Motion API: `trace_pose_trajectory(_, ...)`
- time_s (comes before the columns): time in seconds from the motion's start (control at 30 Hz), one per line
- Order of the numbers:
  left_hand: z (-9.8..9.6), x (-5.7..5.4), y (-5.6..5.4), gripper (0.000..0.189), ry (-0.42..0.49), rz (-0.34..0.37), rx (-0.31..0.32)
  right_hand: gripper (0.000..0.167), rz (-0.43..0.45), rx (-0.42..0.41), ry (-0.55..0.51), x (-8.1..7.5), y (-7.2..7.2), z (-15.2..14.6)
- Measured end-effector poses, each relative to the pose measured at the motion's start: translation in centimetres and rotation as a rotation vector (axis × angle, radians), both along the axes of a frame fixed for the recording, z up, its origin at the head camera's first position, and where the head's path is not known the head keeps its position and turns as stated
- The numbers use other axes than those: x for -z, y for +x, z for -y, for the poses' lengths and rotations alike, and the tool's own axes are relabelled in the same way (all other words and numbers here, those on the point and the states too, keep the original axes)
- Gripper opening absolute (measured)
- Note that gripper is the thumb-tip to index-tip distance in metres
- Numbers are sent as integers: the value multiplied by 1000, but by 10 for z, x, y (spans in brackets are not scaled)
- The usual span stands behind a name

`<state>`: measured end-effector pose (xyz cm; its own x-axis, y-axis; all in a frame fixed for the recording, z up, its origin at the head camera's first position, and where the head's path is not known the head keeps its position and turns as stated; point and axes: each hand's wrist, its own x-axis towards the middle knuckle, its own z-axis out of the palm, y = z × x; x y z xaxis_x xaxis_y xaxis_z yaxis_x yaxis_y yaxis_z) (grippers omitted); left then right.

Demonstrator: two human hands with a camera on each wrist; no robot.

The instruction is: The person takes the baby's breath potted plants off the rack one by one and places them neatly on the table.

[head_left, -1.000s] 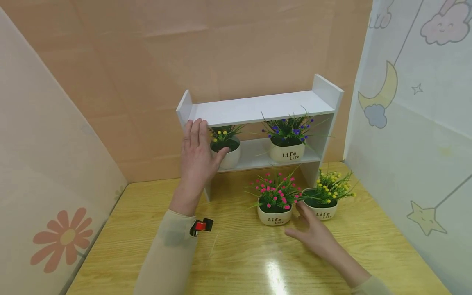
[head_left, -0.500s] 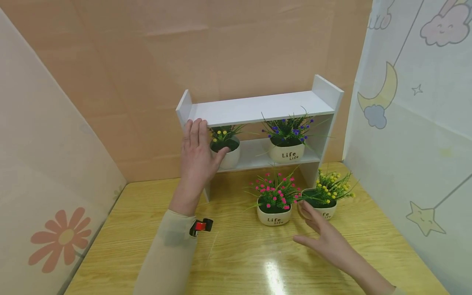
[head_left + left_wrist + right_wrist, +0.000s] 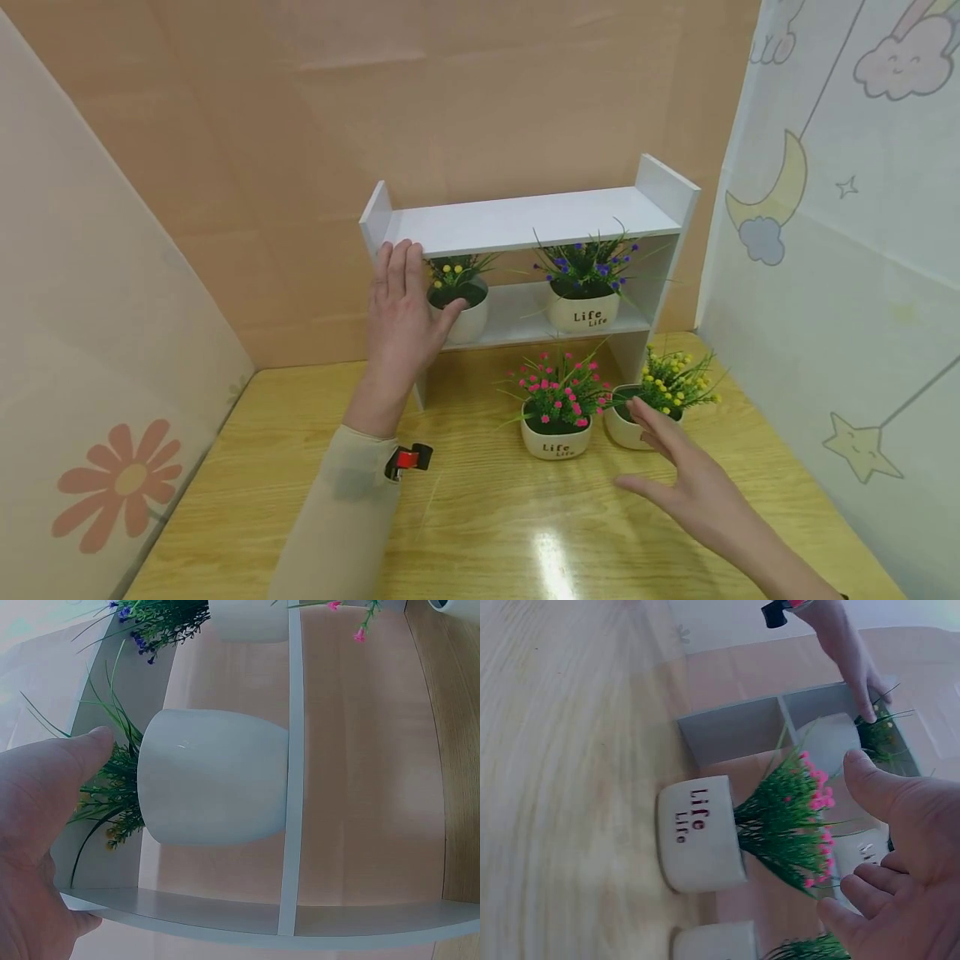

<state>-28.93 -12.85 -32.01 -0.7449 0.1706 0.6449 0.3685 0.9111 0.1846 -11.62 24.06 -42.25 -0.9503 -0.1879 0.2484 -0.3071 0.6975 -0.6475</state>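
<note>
My left hand [image 3: 405, 312] rests with straight fingers at the upper left corner of a white shelf [image 3: 525, 218], its thumb held apart in front of a potted plant with yellow flowers [image 3: 467, 321]. In the left wrist view, that white pot [image 3: 214, 776] stands on the middle board, beside the thumb. My right hand [image 3: 701, 492] holds nothing; its fingers are extended and the thumb spread. It is in front of a second yellow-flowered potted plant [image 3: 628, 429], overlapping it in the head view. Left of this stands a pink-flowered potted plant [image 3: 557, 442], on the table before the shelf.
A potted plant with blue-purple flowers [image 3: 583, 312] stands at the right end of the middle board. The wooden table [image 3: 300, 467] is bounded by a tan back wall [image 3: 525, 100] and printed side walls [image 3: 810, 333].
My right hand has drawn back to the right and toward me, away from the pink and yellow flower pots. The left hand stays at the shelf corner.
</note>
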Motion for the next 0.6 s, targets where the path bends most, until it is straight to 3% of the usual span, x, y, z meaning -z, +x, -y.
trace_pose_trajectory(0.27,1,-1,1,102,-15,-7,8,101,-118,41,48,-32,0,-4)
trace_pose_trajectory(0.6,2,-2,3,102,-19,28,2,108,-382,40,96,-67,-21,-10)
